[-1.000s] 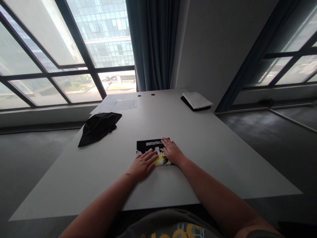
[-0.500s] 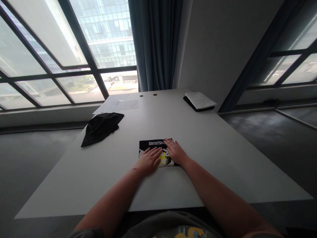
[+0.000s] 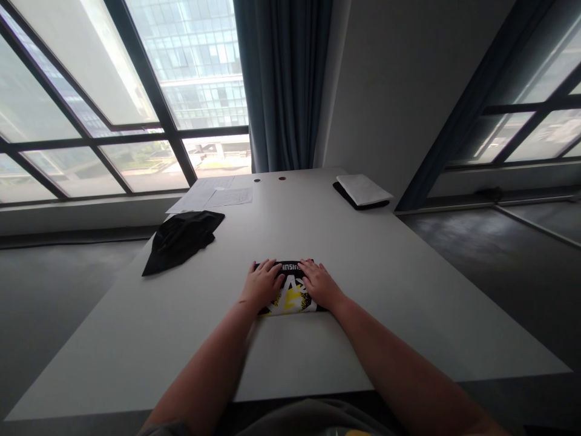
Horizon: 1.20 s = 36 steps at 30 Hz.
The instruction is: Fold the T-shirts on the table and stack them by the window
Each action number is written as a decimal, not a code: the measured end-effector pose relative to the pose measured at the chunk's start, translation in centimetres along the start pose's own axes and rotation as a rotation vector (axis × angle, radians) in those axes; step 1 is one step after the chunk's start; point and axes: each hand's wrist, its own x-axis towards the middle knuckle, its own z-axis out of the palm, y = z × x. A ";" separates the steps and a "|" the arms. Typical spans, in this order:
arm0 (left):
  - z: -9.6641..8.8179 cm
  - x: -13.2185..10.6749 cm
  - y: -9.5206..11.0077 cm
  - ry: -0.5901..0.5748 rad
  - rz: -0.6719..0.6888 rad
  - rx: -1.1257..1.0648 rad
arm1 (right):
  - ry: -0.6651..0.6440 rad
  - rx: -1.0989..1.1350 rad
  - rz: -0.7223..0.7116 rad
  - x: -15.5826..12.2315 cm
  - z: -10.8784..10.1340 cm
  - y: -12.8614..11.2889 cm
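Laid open, palms down, with left hand (image 3: 263, 283) and right hand (image 3: 320, 284); not closed on anything visible. On the white table (image 3: 299, 357), near and central, resting over left and right sides of folded cloth (image 3: 290, 290). Judged as flattening: press evenly, avoid dragging layers, keep edges square. Looks compact, roughly rectangular, black; carries yellow-and-white print (image 3: 294, 298), then pale lettering (image 3: 289, 267) at far edge, partly covered.
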 end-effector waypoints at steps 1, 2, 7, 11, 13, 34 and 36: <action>-0.1 0.5 0.3 0.026 0.018 -0.017 | 0.012 0.008 0.000 0.1 0.0 0.2; -0.1 0.9 0.5 0.033 0.027 -0.034 | 0.031 0.013 0.004 0.2 0.0 0.4; 0.7 1.9 -0.1 -0.088 0.066 -0.059 | 0.188 0.014 0.071 0.7 -0.2 2.1; 0.4 0.9 -1.2 -0.091 0.089 -0.061 | 0.242 0.127 0.022 0.8 -0.6 2.8; -0.2 0.3 -1.3 -0.093 0.072 -0.046 | 0.240 0.236 -0.002 0.7 -1.0 2.7; -0.9 0.2 0.1 -0.187 0.044 -0.251 | -0.150 1.178 0.079 -0.1 -2.6 0.2; -0.8 0.2 0.1 -0.183 -0.007 -0.246 | -0.270 1.214 0.071 -0.4 -3.3 0.3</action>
